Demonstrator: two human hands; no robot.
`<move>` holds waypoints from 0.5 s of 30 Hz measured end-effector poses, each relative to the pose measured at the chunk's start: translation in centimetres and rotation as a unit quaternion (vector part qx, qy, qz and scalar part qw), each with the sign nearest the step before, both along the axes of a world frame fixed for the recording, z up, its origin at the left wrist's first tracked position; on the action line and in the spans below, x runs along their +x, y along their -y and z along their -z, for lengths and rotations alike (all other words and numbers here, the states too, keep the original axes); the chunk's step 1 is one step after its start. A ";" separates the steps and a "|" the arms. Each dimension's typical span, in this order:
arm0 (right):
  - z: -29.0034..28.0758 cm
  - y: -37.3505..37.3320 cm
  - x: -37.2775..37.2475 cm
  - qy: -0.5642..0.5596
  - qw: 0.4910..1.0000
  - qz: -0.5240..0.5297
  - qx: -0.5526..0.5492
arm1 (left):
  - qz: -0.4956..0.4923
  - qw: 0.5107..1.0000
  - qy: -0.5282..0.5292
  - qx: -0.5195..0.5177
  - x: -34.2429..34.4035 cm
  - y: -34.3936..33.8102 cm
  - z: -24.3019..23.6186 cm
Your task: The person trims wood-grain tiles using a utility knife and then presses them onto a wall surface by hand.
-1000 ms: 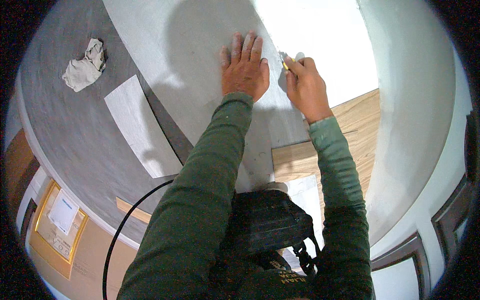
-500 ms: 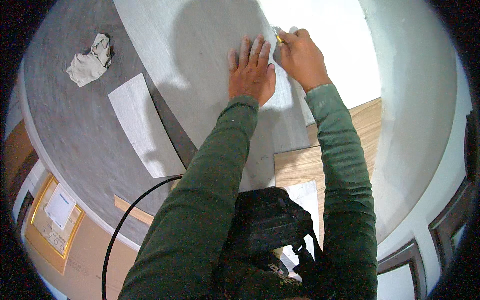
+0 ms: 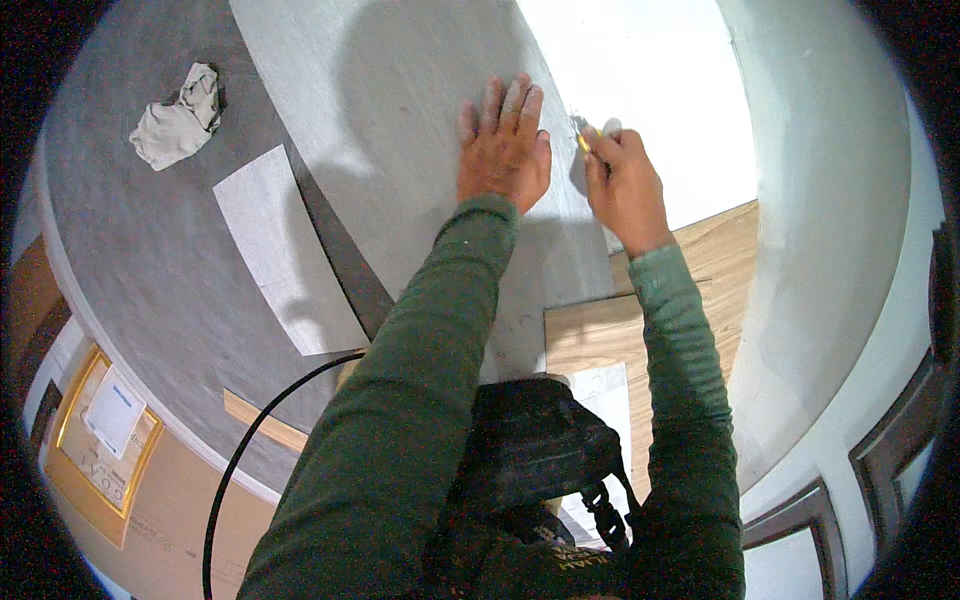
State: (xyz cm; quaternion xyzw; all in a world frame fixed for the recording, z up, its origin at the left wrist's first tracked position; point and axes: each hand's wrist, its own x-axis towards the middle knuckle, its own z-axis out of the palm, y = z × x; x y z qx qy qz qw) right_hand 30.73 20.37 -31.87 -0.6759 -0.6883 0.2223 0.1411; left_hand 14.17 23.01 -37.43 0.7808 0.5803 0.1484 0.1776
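My left hand lies flat on a wide grey board, its fingers a little apart and pointing away from me. My right hand is closed round a small yellow-handled utility knife. The knife's tip is at the grey board's right edge, where a brightly lit white sheet begins. Glare and the fingers hide most of the blade. Under the right forearm, wood-patterned boards show below the grey and white pieces.
A pale cut strip lies left of my left forearm on the dark grey floor. Farther left is a crumpled cloth. A black cable curves along the lower left, near a gold-framed panel on brown cardboard.
My right hand and the knife have come toward me and slightly right along the grey board's edge. The left hand stays pressed in nearly the same place.
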 end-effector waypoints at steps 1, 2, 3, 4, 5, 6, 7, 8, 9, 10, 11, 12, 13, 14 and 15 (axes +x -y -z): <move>-0.2 1.4 0.2 -0.007 1.000 0.010 -0.013 | -0.002 1.000 0.006 -0.005 0.0 0.0 0.1; -0.1 2.2 0.4 -0.015 0.999 0.020 -0.026 | -0.001 1.000 0.006 -0.006 -0.1 0.0 0.2; -0.1 2.7 0.6 -0.017 0.999 0.023 -0.026 | -0.002 1.000 -0.001 -0.002 0.0 0.0 0.2; 0.1 3.0 0.7 -0.016 0.999 0.027 -0.028 | -0.003 1.000 -0.009 0.002 0.0 0.0 0.2; 0.3 3.0 0.7 -0.029 0.999 0.027 -0.002 | 0.001 1.000 -0.008 0.001 0.1 0.1 0.2; 0.4 2.9 0.7 -0.040 0.998 0.029 0.026 | 0.002 1.000 -0.009 0.015 0.4 0.0 0.2; 0.3 2.2 0.5 -0.040 0.998 0.033 0.024 | 0.003 1.000 -0.011 0.028 0.5 0.1 0.3; 0.2 1.2 0.4 -0.035 0.999 0.036 0.016 | 0.008 1.000 -0.011 0.026 0.7 0.1 0.4; 0.0 0.6 0.3 -0.031 0.999 0.035 0.009 | 0.004 0.999 -0.017 0.031 0.6 -0.1 0.5; 0.0 1.0 0.3 -0.031 0.999 0.037 0.008 | 0.000 0.999 -0.022 0.035 0.6 -0.1 0.6; 0.1 1.7 0.3 -0.024 0.999 0.038 -0.008 | 0.001 0.999 -0.023 0.035 0.5 0.1 0.6; 0.1 1.8 0.3 -0.016 0.999 0.037 -0.021 | 0.004 0.999 -0.034 0.036 0.5 0.1 0.5; 0.1 1.7 0.4 -0.016 0.999 0.037 -0.020 | 0.006 0.998 -0.046 0.037 0.4 0.0 0.4; 0.2 1.6 0.6 -0.017 0.999 0.035 -0.005 | 0.005 0.998 -0.046 0.039 0.4 -0.5 0.4; 0.2 1.9 0.5 -0.021 0.999 0.031 0.006 | 0.006 0.999 -0.043 0.034 0.3 -0.5 0.2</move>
